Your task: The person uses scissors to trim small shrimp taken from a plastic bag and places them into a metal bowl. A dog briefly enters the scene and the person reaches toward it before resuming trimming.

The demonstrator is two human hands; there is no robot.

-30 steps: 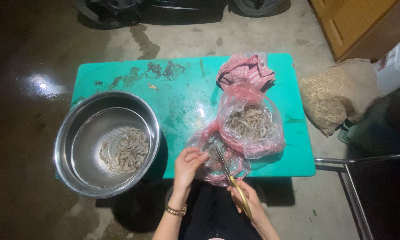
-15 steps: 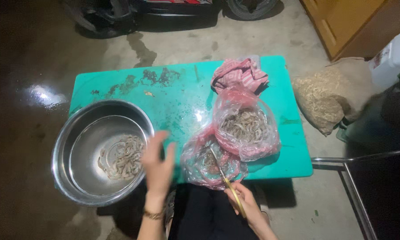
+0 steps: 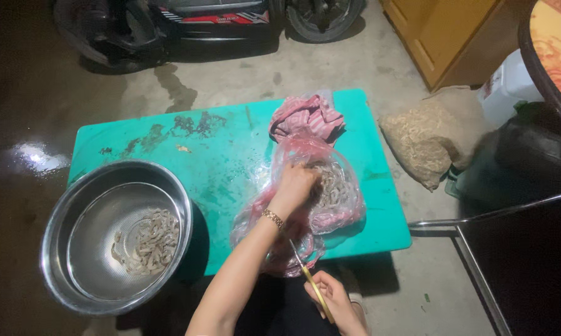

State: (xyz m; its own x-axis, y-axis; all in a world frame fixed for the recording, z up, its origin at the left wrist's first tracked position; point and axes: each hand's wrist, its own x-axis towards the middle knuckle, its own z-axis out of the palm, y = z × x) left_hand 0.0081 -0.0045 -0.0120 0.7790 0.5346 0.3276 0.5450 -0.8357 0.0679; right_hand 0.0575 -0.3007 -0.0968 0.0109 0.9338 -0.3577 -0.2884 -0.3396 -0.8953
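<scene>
1. While the left hand [image 3: 296, 185] is reached into the clear, pink-tinted plastic bag [image 3: 330, 193] lying on the turquoise rectangular plastic table [image 3: 231, 155], its fingers are curled down onto the pale small shrimp [image 3: 333, 186] inside; whether one is pinched cannot be told.
2. A gold bracelet [image 3: 272, 218] is worn on that wrist.
3. Off the table's near edge, yellow-handled scissors [image 3: 308, 280] are gripped by the clenched right hand [image 3: 336, 302], blades pointed toward the bag.
4. At the table's left end, a round stainless-steel bowl [image 3: 69, 211] is seen, with more pale shrimp [image 3: 150, 239] lying within.
5. At the table's far edge, a crumpled pink striped bag [image 3: 308, 115] is found beside the clear one.
6. Beyond the table's right end, a tan sack [image 3: 430, 134] is slumped on the concrete floor [image 3: 343, 62].
</scene>
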